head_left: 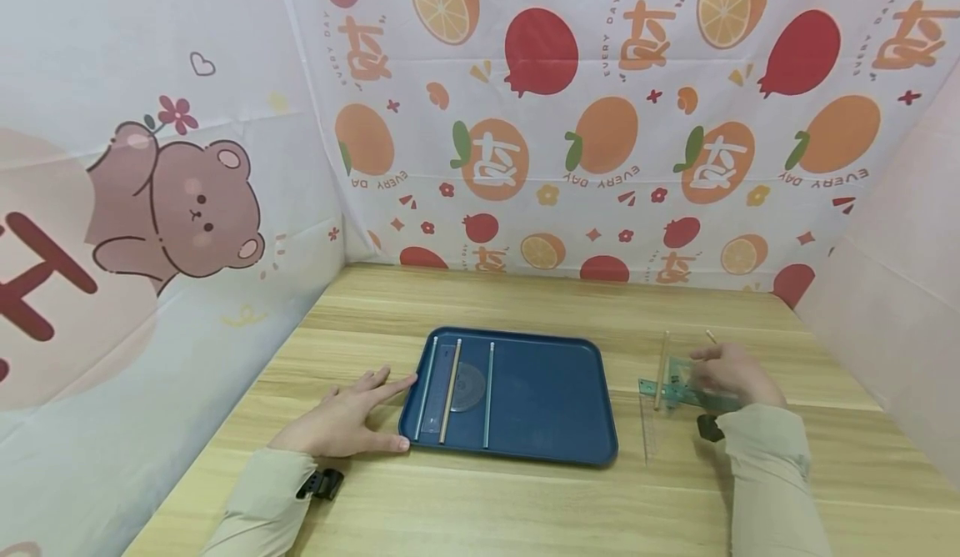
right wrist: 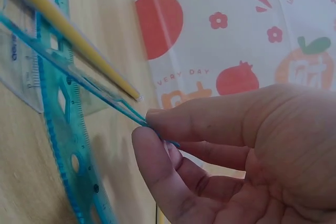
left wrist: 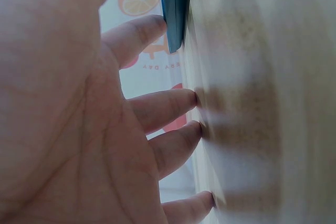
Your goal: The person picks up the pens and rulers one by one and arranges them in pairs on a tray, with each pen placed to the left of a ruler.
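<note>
My left hand (head_left: 341, 419) lies spread at the left edge of the blue tray (head_left: 551, 398). Its index fingertip touches the tray's side, and other fingertips rest on the table in the left wrist view. Right of the tray, my right hand (head_left: 735, 373) pinches a thin teal see-through set square (right wrist: 113, 100) between thumb and fingers, seen nearly edge-on. Beneath it lie a teal wavy-edged ruler (right wrist: 65, 108), a yellowish pencil (right wrist: 79, 38) and a clear plastic piece with a printed scale (right wrist: 21, 66). A second pencil (head_left: 711, 337) tip shows behind the right hand.
Inside the tray lie a teal pencil (head_left: 426, 390), a clear ruler (head_left: 432, 411), a wood-coloured pencil (head_left: 450, 390), a clear protractor (head_left: 470, 388) and another teal pencil (head_left: 489, 394). Printed cloth (head_left: 555, 207) hangs behind the wooden table (head_left: 525, 507) and along its sides.
</note>
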Motion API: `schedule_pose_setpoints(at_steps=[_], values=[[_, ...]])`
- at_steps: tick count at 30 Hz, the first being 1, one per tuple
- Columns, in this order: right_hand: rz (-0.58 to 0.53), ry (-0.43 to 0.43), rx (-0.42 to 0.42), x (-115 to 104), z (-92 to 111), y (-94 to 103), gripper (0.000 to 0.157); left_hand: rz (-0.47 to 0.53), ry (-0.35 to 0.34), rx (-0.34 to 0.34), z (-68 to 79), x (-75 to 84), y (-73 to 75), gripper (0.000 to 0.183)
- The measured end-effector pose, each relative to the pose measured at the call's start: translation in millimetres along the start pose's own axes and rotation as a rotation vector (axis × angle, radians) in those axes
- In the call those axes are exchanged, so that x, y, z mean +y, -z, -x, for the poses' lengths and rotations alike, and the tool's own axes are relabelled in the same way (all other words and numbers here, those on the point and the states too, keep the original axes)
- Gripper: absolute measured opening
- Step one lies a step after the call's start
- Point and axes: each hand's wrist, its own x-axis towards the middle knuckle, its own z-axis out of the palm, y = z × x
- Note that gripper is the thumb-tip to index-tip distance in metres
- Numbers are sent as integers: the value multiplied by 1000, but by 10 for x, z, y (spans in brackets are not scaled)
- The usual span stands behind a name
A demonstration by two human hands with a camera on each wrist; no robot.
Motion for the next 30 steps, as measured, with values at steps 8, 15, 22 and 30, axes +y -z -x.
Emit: schedule_pose_setpoints(at_steps=[8, 15, 22, 30], values=[[-40, -12, 1, -29, 11, 24, 47, 2, 4, -2, 7, 1, 3, 101], [-45, -4, 20, -29, 5, 39, 45, 7, 18, -13, 11, 22, 16, 101], [-49, 41, 63, -111, 24, 58, 45, 18, 40, -29, 8, 12, 30, 102], [-54, 95, 83, -241, 25, 2, 46, 27, 47, -46, 5, -2, 17, 102]])
